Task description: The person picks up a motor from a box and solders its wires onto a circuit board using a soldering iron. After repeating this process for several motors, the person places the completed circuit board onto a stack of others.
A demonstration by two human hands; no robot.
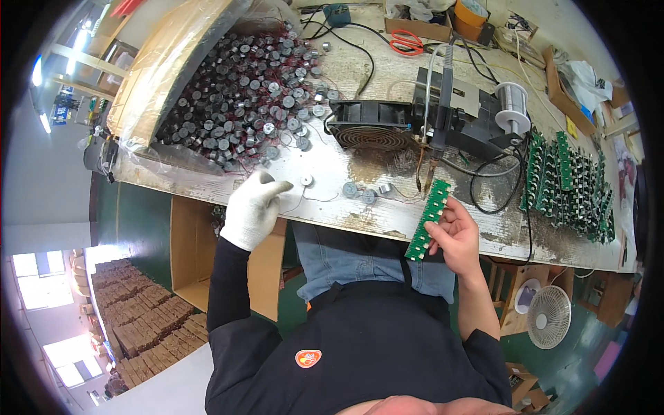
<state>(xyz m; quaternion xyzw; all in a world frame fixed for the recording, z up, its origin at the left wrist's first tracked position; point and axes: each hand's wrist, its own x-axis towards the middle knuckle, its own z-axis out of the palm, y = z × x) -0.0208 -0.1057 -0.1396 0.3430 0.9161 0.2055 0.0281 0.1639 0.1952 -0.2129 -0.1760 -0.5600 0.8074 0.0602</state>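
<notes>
My bare right hand [454, 235] pinches a long green circuit board strip [430, 216] between thumb and fingers, tilted over the table's front edge. Small pale parts run along one side of the strip. My left hand [250, 209], in a white glove, hovers at the front edge with fingers apart and nothing visible in them. Just right of it lies a small round part with a white face [306, 180] and thin wires. Between my hands sits a small group of round silvery parts [369, 196], which look like little motors, with thin leads.
A heap of similar wired round parts [242, 97] spills from a plastic-lined carton [149, 83] at left. A black fan [370, 124], a soldering setup [449, 104] and a solder wire spool [512, 104] stand behind the strip. Several green boards [564, 180] lie at right.
</notes>
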